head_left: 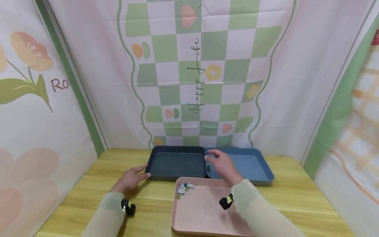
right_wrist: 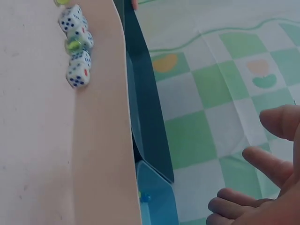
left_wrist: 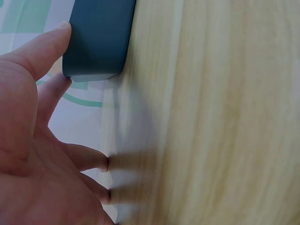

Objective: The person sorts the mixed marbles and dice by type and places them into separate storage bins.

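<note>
At the left end of the dark tray, my left hand touches the tray's side with thumb and index fingertips, its other fingers spread on the table. My right hand hovers over the left part of the blue tray, fingers loosely bent and holding nothing. Small blue and yellowish marbles lie by that tray's left wall. Several white dice with blue and red dots are bunched in the far left corner of the pink tray. Yellow-green marbles lie among and beside them.
The dark and blue trays stand side by side at the back of the wooden table, against a checked curtain. The pink tray stands in front of them, nearer the person, partly under the right forearm.
</note>
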A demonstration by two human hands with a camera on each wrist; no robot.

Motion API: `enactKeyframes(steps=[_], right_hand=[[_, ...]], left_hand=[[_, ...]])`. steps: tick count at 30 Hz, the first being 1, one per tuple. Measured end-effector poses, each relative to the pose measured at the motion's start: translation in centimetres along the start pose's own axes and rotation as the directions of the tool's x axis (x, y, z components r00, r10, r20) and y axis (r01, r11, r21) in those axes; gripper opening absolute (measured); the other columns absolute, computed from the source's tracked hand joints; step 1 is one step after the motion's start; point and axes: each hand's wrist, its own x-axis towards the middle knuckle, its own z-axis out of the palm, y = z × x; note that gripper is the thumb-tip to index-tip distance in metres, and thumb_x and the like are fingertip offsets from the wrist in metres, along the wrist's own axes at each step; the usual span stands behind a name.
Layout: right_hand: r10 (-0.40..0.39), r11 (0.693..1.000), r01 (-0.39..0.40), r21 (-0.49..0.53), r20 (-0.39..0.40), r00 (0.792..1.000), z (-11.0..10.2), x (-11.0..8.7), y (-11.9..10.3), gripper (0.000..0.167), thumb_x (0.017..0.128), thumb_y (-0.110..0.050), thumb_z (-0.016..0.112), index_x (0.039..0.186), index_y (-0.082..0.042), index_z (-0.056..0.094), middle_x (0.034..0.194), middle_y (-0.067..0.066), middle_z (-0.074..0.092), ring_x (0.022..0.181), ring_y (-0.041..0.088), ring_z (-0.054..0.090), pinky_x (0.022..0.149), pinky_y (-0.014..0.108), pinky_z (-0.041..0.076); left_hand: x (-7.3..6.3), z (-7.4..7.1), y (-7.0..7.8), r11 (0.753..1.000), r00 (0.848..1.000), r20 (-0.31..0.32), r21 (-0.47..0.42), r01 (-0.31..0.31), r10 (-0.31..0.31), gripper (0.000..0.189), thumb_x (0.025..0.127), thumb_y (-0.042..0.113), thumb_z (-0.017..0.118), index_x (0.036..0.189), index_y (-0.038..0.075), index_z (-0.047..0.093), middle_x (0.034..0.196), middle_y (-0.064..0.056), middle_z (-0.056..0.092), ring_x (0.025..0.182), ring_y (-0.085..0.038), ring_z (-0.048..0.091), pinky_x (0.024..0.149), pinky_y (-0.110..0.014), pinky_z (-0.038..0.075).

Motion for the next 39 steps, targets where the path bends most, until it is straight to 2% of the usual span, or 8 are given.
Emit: enactKeyframes(steps=[5,8,12,17,24,29,35,39], right_hand=[[-0.055,0.992,0.064,-0.109,0.083,0.995,1.5,-0.9,-0.1,0.033,0.096,-0.031,0.068,0.128,-0.021,0.067,0.146,0.009,0.05,0.12,0.029,0.057,0.094,0.051,0.048],[-0.101,0.973,0.134,-0.189,0.177,0.979,2.5,-1.6,-0.2,0.03,0.095,-0.029,0.07,0.123,-0.02,0.07,0.141,0.01,0.054,0.118,0.03,0.058,0.09,0.051,0.05],[-0.125,0.938,0.215,-0.272,0.311,0.942,4.0,-2.7,-0.7,0.027,0.094,-0.026,0.07,0.119,-0.016,0.072,0.15,0.018,0.044,0.137,0.04,0.039,0.097,0.056,0.045],[-0.149,0.863,0.332,-0.382,0.434,0.889,5.5,-3.4,-1.1,0.024,0.089,-0.024,0.073,0.112,-0.018,0.076,0.149,0.019,0.044,0.14,0.038,0.036,0.101,0.056,0.043],[-0.172,0.812,0.433,-0.391,0.549,0.818,6.5,-3.6,-0.4,0.023,0.087,-0.021,0.076,0.11,-0.02,0.077,0.127,-0.002,0.065,0.145,0.034,0.026,0.104,0.05,0.042],[-0.218,0.736,0.517,-0.438,0.57,0.792,7.4,-3.6,0.3,0.021,0.085,-0.022,0.075,0.107,-0.023,0.078,0.115,-0.015,0.067,0.145,0.035,0.026,0.112,0.054,0.03],[-0.265,0.583,0.628,-0.516,0.61,0.747,8.3,-3.7,0.4,0.022,0.084,-0.025,0.077,0.106,-0.026,0.078,0.117,-0.014,0.068,0.144,0.038,0.028,0.113,0.056,0.026],[-0.262,0.558,0.639,-0.53,0.618,0.741,8.5,-3.8,0.4,0.022,0.085,-0.025,0.076,0.107,-0.029,0.078,0.124,-0.013,0.065,0.145,0.036,0.026,0.114,0.054,0.024]], left_hand=[[0.1,0.0,0.0,1.0,1.0,0.008,-0.02,0.008,-0.008,0.066,0.095,0.053,0.061,0.154,0.029,0.041,0.155,-0.02,0.035,0.141,-0.052,0.021,0.106,-0.073,0.011],[0.2,0.0,-0.1,1.0,1.0,0.009,-0.023,0.008,-0.008,0.067,0.095,0.053,0.061,0.154,0.029,0.041,0.155,-0.02,0.036,0.141,-0.051,0.021,0.106,-0.074,0.012],[0.2,0.0,-0.2,0.999,1.0,0.011,-0.033,0.009,-0.009,0.067,0.095,0.053,0.062,0.154,0.029,0.041,0.155,-0.019,0.035,0.141,-0.051,0.022,0.107,-0.073,0.013],[0.2,0.0,-0.3,0.999,1.0,0.01,-0.032,0.01,-0.009,0.066,0.095,0.053,0.061,0.154,0.03,0.041,0.155,-0.019,0.035,0.141,-0.051,0.022,0.106,-0.073,0.013],[0.2,0.1,-0.4,1.0,1.0,0.008,-0.021,0.006,-0.006,0.066,0.095,0.054,0.061,0.154,0.031,0.041,0.155,-0.018,0.035,0.141,-0.051,0.023,0.106,-0.073,0.013],[0.1,0.0,-0.2,1.0,1.0,0.006,-0.012,0.005,-0.005,0.066,0.095,0.054,0.061,0.154,0.03,0.041,0.154,-0.02,0.036,0.14,-0.052,0.023,0.106,-0.074,0.013],[0.1,0.0,0.0,1.0,1.0,0.011,-0.012,0.012,-0.012,0.066,0.095,0.055,0.06,0.154,0.029,0.041,0.154,-0.02,0.036,0.14,-0.051,0.023,0.105,-0.074,0.013],[0.1,0.0,0.0,1.0,1.0,0.013,-0.013,0.018,-0.017,0.066,0.095,0.055,0.06,0.154,0.03,0.041,0.155,-0.02,0.035,0.14,-0.051,0.023,0.105,-0.075,0.013]])
